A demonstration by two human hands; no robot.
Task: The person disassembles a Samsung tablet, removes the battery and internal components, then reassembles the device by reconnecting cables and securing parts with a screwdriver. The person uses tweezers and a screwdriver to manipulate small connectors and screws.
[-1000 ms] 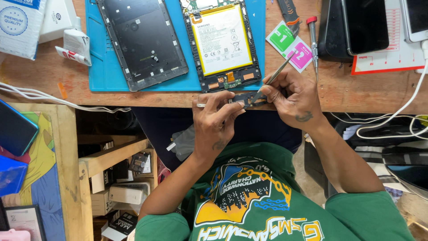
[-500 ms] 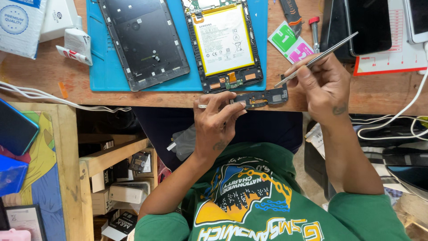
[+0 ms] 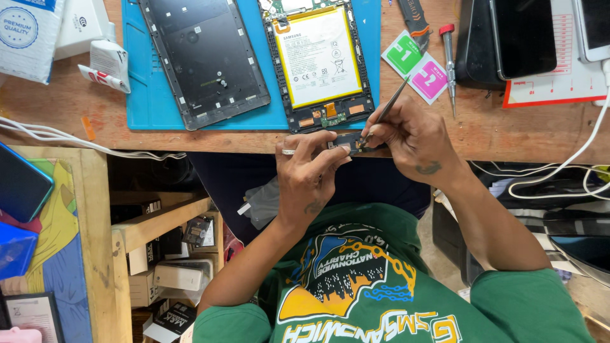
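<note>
On the blue mat [image 3: 146, 95] at the far edge of the surface [image 3: 51, 121], a dark tablet back cover [image 3: 206, 60] lies flat, and just beside it to the right lies the opened tablet [image 3: 321, 63] with its yellow-framed battery facing up. Your left hand [image 3: 308, 174] sits at the near edge of the surface, just below the opened tablet, its fingers [image 3: 330, 155] pinched closed around a small dark circuit part [image 3: 349, 143]. Your right hand [image 3: 413, 136] meets it from the right, fingers closed around slim metal tweezers [image 3: 389, 108] whose tips touch the part. Farther right, a green and a pink square packet [image 3: 417, 67] lie side by side, a red-capped screwdriver [image 3: 450, 60] next to them, and a black phone [image 3: 524, 38] near the far right corner.
</note>
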